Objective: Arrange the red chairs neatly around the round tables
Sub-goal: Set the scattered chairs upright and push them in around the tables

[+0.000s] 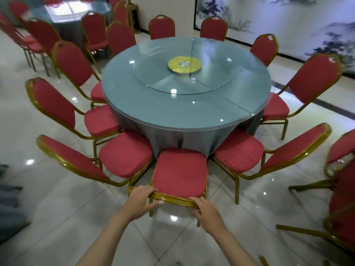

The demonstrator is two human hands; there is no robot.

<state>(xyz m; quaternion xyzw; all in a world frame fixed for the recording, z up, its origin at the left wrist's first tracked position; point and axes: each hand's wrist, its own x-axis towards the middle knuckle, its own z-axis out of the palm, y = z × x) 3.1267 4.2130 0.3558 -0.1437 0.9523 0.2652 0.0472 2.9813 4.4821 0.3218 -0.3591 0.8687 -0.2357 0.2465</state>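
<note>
Nearest the camera, both hands grip the gold top rail of one red chair point(179, 172). The left hand point(143, 198) has its fingers curled over the rail's left corner and its thumb underneath. The right hand point(206, 209) wraps the right corner the same way. This chair stands on the near side of the round table point(172, 121), with the front of its seat right up against the grey tablecloth, so it looks almost placed, perhaps needing only a final squaring.

On either side of it, the left neighbour point(125, 153) and the right neighbour point(239, 150) also face the table, their seats close to the cloth. The three seats crowd together, and the left neighbour's seat lies just beside the held chair's. Further round, more red chairs ring the table on its left, right and far sides. The spacing looks wider on the far side than on the near side, so some evening out probably remains.

To the right of the table and well apart from it, some loose chairs point(343, 181) stand turned away from the ring, not yet placed. On the table itself sit only a glass turntable point(163, 81) and its gold hub point(184, 64).

Beyond the table's far-left side, a second table point(76, 10) has chairs point(94, 29) pulled out unevenly around it. That table appears to be the larger share of the work left.
</note>
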